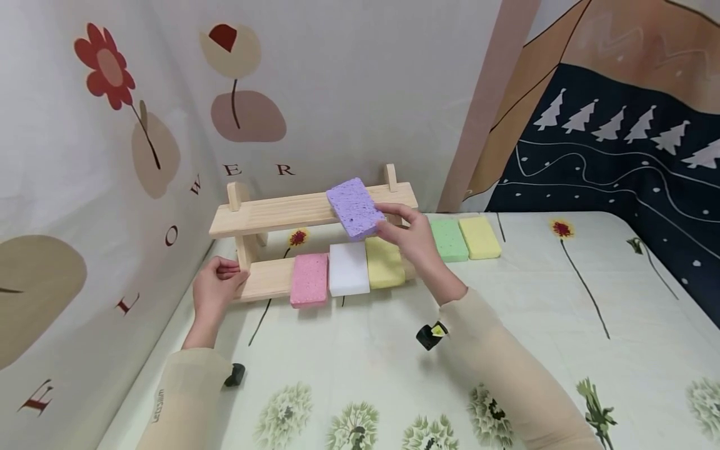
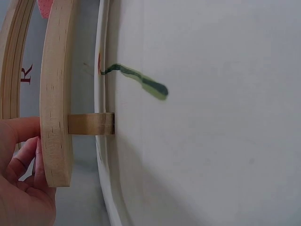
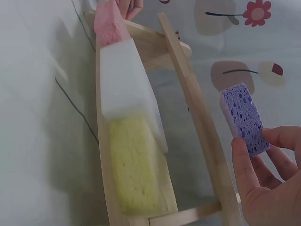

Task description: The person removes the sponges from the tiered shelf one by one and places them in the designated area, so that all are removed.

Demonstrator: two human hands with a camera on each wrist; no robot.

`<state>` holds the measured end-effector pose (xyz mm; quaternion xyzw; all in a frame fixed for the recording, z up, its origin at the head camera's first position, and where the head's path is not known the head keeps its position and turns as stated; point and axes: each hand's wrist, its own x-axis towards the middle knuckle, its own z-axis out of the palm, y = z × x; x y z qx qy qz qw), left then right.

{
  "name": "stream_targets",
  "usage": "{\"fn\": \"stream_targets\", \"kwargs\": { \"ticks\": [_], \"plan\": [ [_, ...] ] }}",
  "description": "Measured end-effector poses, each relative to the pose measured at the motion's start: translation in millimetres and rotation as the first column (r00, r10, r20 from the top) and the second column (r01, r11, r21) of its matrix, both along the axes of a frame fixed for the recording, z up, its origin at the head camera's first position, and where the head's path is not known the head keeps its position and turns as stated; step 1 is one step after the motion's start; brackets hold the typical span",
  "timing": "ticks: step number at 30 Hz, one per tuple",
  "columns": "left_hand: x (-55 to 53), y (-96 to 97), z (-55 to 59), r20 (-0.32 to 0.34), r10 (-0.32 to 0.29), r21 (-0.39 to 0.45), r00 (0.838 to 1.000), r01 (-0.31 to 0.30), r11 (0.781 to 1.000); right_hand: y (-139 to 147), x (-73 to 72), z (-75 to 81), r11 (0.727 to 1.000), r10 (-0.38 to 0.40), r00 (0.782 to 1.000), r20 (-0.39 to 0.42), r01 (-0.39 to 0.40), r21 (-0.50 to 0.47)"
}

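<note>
My right hand (image 1: 412, 240) pinches a purple sponge (image 1: 353, 208) between thumb and fingers, in front of the upper board (image 1: 281, 211) of a two-tier wooden shelf. In the right wrist view that purple sponge (image 3: 242, 117) is apart from the shelf's boards. With thumb and curled fingers, my left hand (image 1: 216, 290) grips the left end of the lower board (image 1: 271, 279). On this lower board sit a pink sponge (image 1: 309, 280), a white sponge (image 1: 349, 269) and a yellow sponge (image 1: 385, 264), side by side. The left wrist view shows the fingers against the board (image 2: 56, 103).
A green sponge (image 1: 450, 240) and another yellow sponge (image 1: 480, 237) lie on the flower-printed cloth (image 1: 540, 300) right of the shelf. Behind the shelf stands a printed fabric wall (image 1: 360, 94). A dark patterned cloth (image 1: 613, 156) is at the right.
</note>
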<state>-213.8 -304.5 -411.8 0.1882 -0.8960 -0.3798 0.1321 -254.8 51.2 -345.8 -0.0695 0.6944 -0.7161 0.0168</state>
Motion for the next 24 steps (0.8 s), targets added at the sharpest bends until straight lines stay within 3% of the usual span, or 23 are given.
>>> {"fn": "stream_targets", "kwargs": {
  "ticks": [24],
  "plan": [
    [-2.2, -1.9, -3.6, -0.001, 0.002, -0.012, 1.0, -0.002, 1.0, 68, 10.2, -10.6, 0.985, -0.109, 0.994, -0.017, 0.11, 0.136]
  ]
}}
